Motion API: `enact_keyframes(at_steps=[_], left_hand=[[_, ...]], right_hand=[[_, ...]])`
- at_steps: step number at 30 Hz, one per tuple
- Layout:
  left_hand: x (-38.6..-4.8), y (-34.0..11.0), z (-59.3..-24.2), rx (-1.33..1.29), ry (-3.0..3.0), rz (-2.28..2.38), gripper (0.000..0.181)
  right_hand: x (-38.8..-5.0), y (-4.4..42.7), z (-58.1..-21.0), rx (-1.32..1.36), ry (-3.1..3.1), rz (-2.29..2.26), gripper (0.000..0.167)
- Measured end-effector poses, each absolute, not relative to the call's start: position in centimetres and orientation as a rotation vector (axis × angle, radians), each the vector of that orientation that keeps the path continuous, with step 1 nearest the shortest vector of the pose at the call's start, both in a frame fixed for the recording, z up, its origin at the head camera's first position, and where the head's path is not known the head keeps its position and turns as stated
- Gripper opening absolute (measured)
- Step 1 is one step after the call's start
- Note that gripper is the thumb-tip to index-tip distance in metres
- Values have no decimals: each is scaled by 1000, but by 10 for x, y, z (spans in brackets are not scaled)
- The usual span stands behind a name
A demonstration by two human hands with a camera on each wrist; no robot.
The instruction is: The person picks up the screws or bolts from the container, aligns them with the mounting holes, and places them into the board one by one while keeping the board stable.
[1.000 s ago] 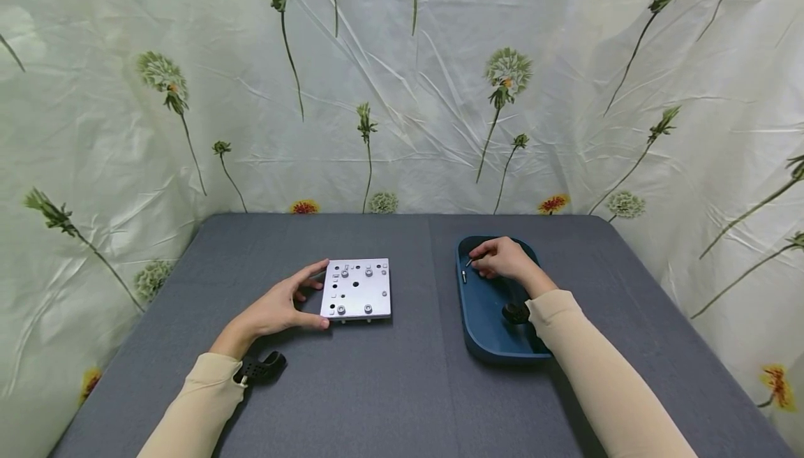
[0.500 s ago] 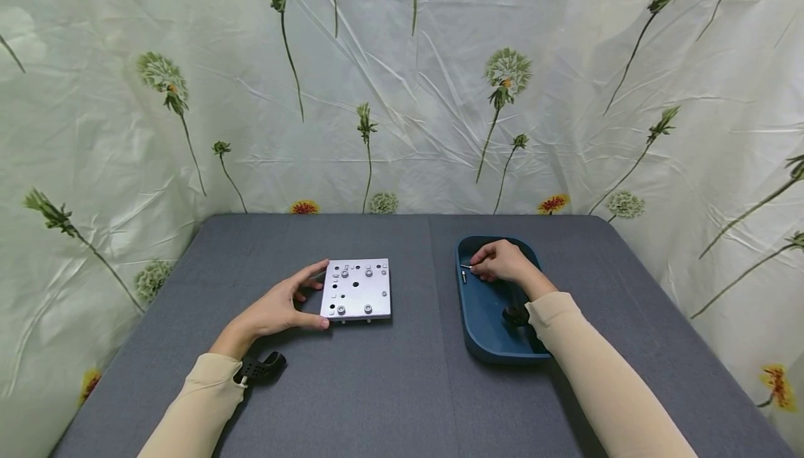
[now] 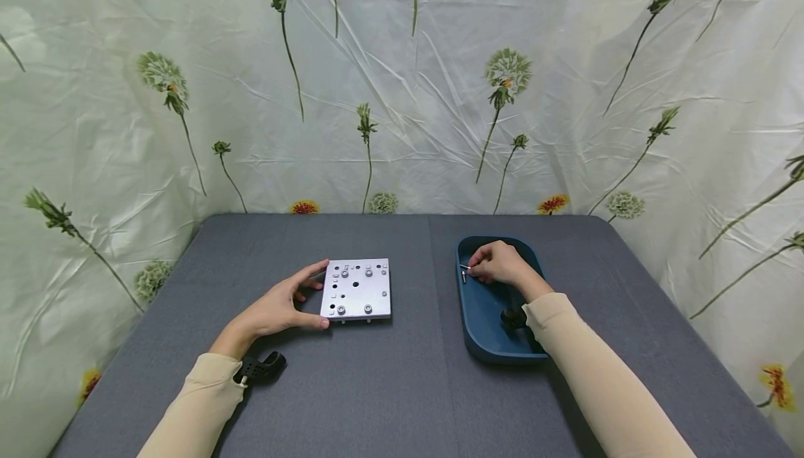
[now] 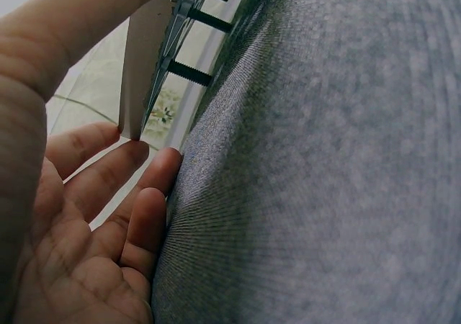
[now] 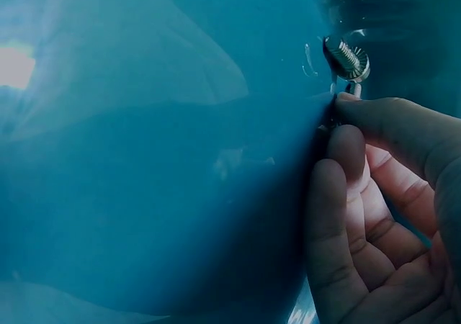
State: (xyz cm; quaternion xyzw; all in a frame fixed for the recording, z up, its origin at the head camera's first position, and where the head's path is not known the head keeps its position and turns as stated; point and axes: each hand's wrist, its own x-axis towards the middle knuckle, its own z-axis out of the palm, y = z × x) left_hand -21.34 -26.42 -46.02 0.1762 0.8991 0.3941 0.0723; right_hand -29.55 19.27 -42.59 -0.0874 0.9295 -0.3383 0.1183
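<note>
My left hand point(image 3: 283, 306) holds a square silver metal plate point(image 3: 356, 290) at its left side, thumb on the near corner and index finger on the far corner. Several socket-head screws stand in the plate; their threaded ends point(image 4: 189, 72) stick out below it in the left wrist view. In the blue tray point(image 3: 467, 325), my right hand point(image 3: 502, 264) pinches a slim, shiny metal piece point(image 3: 465, 267) between thumb and fingertips; its kind is mostly hidden. Close beside the fingertips lies a screw point(image 5: 347, 59) with a knurled head.
A grey cloth covers the table point(image 3: 402, 388). The tray's raised rim surrounds the right hand. Behind the table hangs a flowered curtain point(image 3: 427, 130). Black bands point(image 3: 260, 368) sit at both wrists.
The slim metal piece, tilted upward a second ago, now lies nearly level at the right fingertips. That hand has shifted slightly toward the person. Left hand and plate stay put.
</note>
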Motion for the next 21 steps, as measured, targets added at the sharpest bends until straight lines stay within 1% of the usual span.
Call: enact_keyframes(at_steps=[21], left_hand=[[-213, -263, -461, 511, 2703, 1180, 116]], right_hand=[[-295, 190, -427, -276, 2728, -951, 14]])
